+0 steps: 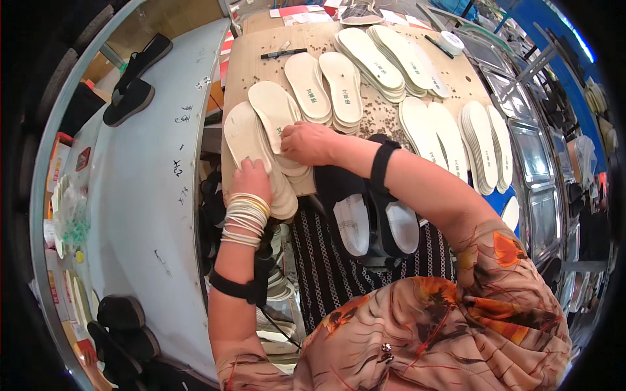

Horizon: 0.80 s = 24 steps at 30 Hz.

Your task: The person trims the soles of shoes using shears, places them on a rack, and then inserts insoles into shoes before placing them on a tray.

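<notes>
My left hand (252, 181) is closed over the cream insole (238, 133) on top of the leftmost stack, with its fingers bent down onto the surface. Rubber bands (246, 220) ring that wrist. My right hand (306, 143) pinches at the edge of the top insole on the neighbouring stack (270, 101); its fingertips are partly hidden. Beneath my right forearm, a pair of black shoes rests at my lap, the left shoe (352, 218) and right shoe (401, 225) both showing pale insides.
More insole stacks (342, 85) stand on the wooden table (261, 42), amid scattered brown bits. A black marker (284, 53) and a white round tub (451, 43) lie farther back. At the left, a pale bench (156, 215) holds black shoes (134, 91). Metal trays (531, 153) line the right.
</notes>
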### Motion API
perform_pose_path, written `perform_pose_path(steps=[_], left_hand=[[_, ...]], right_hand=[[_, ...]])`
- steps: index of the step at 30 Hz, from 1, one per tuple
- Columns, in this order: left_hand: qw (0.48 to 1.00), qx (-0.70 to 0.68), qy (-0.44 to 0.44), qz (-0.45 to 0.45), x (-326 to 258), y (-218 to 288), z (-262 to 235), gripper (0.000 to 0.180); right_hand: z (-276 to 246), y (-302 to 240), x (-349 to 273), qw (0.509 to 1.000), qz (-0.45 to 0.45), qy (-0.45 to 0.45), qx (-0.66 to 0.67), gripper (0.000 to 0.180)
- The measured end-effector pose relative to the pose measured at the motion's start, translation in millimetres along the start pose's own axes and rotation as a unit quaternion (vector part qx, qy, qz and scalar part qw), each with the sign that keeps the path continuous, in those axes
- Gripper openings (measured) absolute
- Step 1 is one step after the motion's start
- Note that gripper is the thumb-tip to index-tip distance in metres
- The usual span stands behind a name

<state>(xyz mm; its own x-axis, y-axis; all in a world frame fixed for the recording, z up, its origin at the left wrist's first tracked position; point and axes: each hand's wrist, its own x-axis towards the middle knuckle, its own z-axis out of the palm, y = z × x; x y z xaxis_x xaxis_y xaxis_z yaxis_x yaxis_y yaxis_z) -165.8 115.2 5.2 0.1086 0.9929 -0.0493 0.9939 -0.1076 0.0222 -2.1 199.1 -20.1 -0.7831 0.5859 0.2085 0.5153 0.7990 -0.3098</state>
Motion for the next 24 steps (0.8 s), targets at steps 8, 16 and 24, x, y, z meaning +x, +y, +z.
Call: perform_pose_path(steps=[8,16,24], left_hand=[[0.892,-0.290,0.347,0.019,-43,32,-57,0.028],[0.905,-0.306,0.133,0.264,-183,112,-6,0.044],[0.968,-0.175,0.158,0.082,-133,165,-2,0.070]], right_hand=[[-115,-17,-75,0.884,0.188,0.394,0.165,0.016],[-101,-131,-304,0.979,0.054,0.182,-0.078,0.021],[-50,-118,-242,0.926,0.321,0.188,0.069,0.076]])
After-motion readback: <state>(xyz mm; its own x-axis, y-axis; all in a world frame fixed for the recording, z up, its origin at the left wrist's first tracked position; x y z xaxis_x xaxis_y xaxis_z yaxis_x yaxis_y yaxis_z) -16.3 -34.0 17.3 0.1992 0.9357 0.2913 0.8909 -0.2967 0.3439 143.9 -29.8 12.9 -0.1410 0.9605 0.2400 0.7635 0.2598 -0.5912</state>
